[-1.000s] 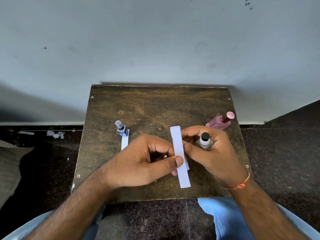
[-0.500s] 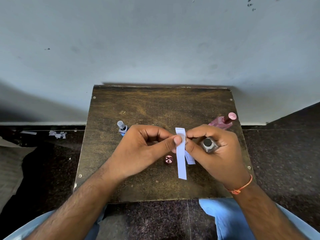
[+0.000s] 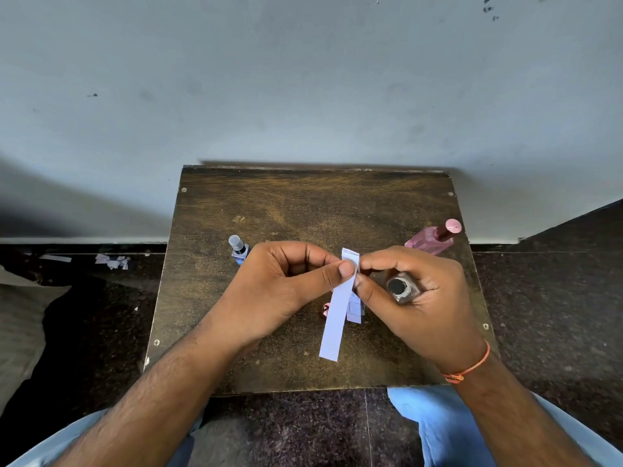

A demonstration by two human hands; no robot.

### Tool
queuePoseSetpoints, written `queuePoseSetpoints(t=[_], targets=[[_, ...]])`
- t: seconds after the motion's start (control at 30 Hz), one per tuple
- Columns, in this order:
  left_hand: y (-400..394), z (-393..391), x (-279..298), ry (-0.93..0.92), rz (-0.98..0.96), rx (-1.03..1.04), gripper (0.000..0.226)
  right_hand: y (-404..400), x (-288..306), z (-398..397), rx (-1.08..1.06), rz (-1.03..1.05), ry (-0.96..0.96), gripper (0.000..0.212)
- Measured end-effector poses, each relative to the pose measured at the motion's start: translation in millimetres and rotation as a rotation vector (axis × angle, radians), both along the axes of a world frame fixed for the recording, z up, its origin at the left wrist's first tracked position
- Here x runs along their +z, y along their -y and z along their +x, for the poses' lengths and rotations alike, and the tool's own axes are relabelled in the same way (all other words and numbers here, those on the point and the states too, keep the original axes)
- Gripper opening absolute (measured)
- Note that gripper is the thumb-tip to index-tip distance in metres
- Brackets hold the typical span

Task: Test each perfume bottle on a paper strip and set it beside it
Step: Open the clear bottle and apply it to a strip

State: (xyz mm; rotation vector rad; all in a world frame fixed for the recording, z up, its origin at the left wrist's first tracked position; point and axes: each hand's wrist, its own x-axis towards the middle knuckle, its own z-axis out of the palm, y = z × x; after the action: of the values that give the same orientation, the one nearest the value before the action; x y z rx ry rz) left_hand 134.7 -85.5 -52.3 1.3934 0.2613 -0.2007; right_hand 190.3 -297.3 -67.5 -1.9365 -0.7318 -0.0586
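1. Pale grey-blue wall [image 3: 303,79] behind, scuffed and marked; dark speckled stone floor [image 3: 556,315] on both sides and in front.
2. Small dark wooden table [image 3: 303,203] pushed against the wall, top worn and scratched, screw heads at the corners; far half bare, near edge just before the light blue trousers [image 3: 435,429].
3. Scraps of torn paper [image 3: 113,261] on the floor, off the table's left side.
4. Small blue bottle [image 3: 238,249] with a clear cap, upright near the left edge, just beyond the left hand's knuckles.
5. Pink bottle [image 3: 431,239], angular glass with a round pink cap, near the far right edge, tilted in this wide view.
6. Small pink cap [image 3: 325,310] on the wood, partly hidden between the left hand and the hanging strip.
7. Left hand [image 3: 286,291]: fingers curled, thumb pad pressed against the upper part of the white paper strip [image 3: 335,318], pinching it.
8. Strip: thin, flat, narrow, lifted off the table and hanging toward the near edge, lower end free.
9. Second printed strip [image 3: 354,310] just behind and right of the first, partly hidden; whether held or lying on the wood cannot be told.
10. Right hand [image 3: 414,298]: index finger and thumb meeting the strip's top from the right, the other fingers wrapped round a clear glass bottle [image 3: 403,288], its black sprayer top facing the camera.
11. Orange thread band [image 3: 470,365] on the right wrist.
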Motion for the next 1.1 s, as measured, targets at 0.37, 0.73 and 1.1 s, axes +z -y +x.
queuePoseSetpoints(t=[0.37, 0.73, 1.1], targets=[[7, -2, 16, -0.053, -0.064, 0.014, 0.01, 0, -1, -1, -0.05, -0.012, 0.069, 0.006], [9, -3, 21, -0.051, -0.059, 0.016, 0.007, -1, 1, -2, -0.086, -0.036, 0.065, 0.004], [10, -4, 23, -0.005, -0.088, -0.008, 0.011, 0, 8, -4, -0.113, -0.057, 0.083, 0.007]])
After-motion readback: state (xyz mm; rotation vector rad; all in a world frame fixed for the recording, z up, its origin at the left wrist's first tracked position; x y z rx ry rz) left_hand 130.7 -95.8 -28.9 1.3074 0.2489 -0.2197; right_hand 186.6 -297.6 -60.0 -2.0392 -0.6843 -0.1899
